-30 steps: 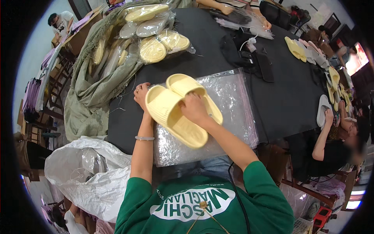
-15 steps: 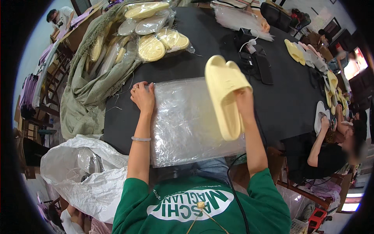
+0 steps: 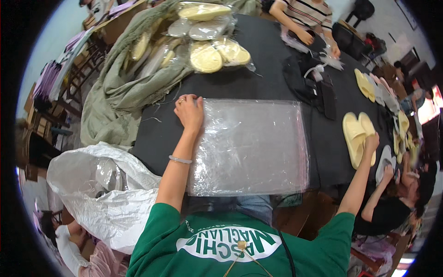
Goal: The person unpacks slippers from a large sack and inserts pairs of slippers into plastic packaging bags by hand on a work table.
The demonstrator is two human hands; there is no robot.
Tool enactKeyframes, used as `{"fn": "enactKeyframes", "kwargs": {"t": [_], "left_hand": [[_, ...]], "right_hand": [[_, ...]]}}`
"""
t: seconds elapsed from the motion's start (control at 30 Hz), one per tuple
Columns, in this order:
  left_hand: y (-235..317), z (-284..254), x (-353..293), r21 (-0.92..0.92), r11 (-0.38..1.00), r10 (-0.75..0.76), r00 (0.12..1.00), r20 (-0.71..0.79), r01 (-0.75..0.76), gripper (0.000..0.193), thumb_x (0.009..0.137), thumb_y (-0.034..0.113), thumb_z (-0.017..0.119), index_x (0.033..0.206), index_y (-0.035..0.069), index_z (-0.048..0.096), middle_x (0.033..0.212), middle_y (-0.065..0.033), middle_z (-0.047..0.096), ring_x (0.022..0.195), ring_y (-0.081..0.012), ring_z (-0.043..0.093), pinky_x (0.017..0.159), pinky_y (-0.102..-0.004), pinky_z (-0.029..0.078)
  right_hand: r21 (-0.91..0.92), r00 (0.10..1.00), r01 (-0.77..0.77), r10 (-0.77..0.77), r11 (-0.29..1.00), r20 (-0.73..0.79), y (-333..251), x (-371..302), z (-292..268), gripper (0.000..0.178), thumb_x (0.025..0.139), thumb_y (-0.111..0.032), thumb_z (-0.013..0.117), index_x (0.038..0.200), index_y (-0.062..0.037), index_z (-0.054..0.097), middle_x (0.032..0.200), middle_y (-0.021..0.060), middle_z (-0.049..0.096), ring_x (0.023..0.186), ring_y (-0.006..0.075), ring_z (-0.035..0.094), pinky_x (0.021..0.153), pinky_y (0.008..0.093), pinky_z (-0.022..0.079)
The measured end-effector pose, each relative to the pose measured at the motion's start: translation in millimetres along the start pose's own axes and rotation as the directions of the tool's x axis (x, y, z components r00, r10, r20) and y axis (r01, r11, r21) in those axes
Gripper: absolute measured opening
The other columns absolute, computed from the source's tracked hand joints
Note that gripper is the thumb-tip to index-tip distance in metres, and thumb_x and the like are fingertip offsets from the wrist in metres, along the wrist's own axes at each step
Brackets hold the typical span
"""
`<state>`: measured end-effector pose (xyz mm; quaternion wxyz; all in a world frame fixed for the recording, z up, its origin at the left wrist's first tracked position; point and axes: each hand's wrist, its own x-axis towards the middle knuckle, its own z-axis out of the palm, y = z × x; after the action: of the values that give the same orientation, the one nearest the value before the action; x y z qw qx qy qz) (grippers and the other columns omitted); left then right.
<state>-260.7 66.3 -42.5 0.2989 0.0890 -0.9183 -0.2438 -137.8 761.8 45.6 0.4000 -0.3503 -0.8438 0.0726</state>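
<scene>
A stack of clear plastic bags lies flat on the dark table in front of me. My left hand is closed at its far left corner, fingers curled against the plastic edge. Off to the right, my right hand grips a pair of pale yellow slippers near the heel end, the toes pointing away from me. Its fingers are partly hidden by the slippers. The pair is at the table's right side, just left of a white slipper in another person's hand.
Bagged yellow and grey slippers are heaped at the far left beside a green cloth sack. A white woven sack sits at the near left. Black devices with a cable and a person in a striped shirt are at the far side.
My right hand has carried the yellow slippers from above the plastic bags to the right side. My left hand stays at the bags' corner. The person opposite has come further into view.
</scene>
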Motion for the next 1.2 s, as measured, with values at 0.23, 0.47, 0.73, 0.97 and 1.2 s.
{"fn": "enactKeyframes", "kwargs": {"t": [0.23,0.47,0.73,0.97,1.2], "left_hand": [[-21,-13,-4,0.062,0.998,-0.016,0.999,-0.032,0.018,0.023,0.083,0.03,0.065,0.095,0.01,0.063,0.106,-0.0085,0.057,0.107,-0.0296,0.049,0.087,-0.0443,0.039],[-2,-10,3,-0.023,0.997,0.064,0.984,-0.166,-0.069,0.025,0.083,0.026,0.066,0.1,0.008,0.06,0.107,-0.0093,0.057,0.109,-0.0289,0.049,0.088,-0.0428,0.038],[58,-3,45,-0.714,0.623,-0.295,0.942,0.164,0.319,0.046,0.08,0.032,0.073,0.107,0.0,0.055,0.105,-0.0097,0.06,0.099,-0.025,0.056,0.083,-0.0391,0.045],[48,61,119,-0.708,-0.235,-0.379,0.608,0.698,0.666,0.04,0.08,0.033,0.07,0.107,0.008,0.055,0.095,-0.0071,0.061,0.084,-0.0195,0.059,0.076,-0.0361,0.047],[111,-77,78,-0.938,0.09,-0.14,0.936,0.322,0.336,0.028,0.079,0.018,0.062,0.1,0.0,0.06,0.091,-0.0059,0.063,0.083,-0.0129,0.058,0.075,-0.0255,0.042]], "right_hand": [[0.826,0.834,-0.195,-0.354,0.528,0.423,-274,-172,-42,0.031,0.093,-0.011,0.051,0.122,-0.0008,0.057,0.119,0.01,0.061,0.108,0.0184,0.057,0.095,0.0303,0.043],[0.778,0.5,-0.279,-0.606,0.563,0.618,-391,-291,-24,0.023,0.092,-0.023,0.054,0.104,-0.0099,0.067,0.081,0.0094,0.069,0.071,0.0253,0.066,0.064,0.0354,0.049],[0.681,0.596,0.192,-0.635,0.706,0.491,-363,-340,26,0.028,0.09,-0.034,0.052,0.084,-0.0104,0.065,0.071,0.015,0.066,0.066,0.0381,0.063,0.061,0.0486,0.048],[0.724,0.606,0.076,-0.608,0.686,0.512,-368,-340,23,0.028,0.09,-0.034,0.052,0.083,-0.0108,0.065,0.072,0.0161,0.065,0.068,0.0384,0.063,0.062,0.0485,0.048],[0.719,0.623,-0.176,-0.489,0.672,0.61,-364,-334,43,0.036,0.095,-0.038,0.044,0.093,-0.0076,0.065,0.074,0.0174,0.065,0.061,0.0338,0.063,0.058,0.0443,0.048]]}}
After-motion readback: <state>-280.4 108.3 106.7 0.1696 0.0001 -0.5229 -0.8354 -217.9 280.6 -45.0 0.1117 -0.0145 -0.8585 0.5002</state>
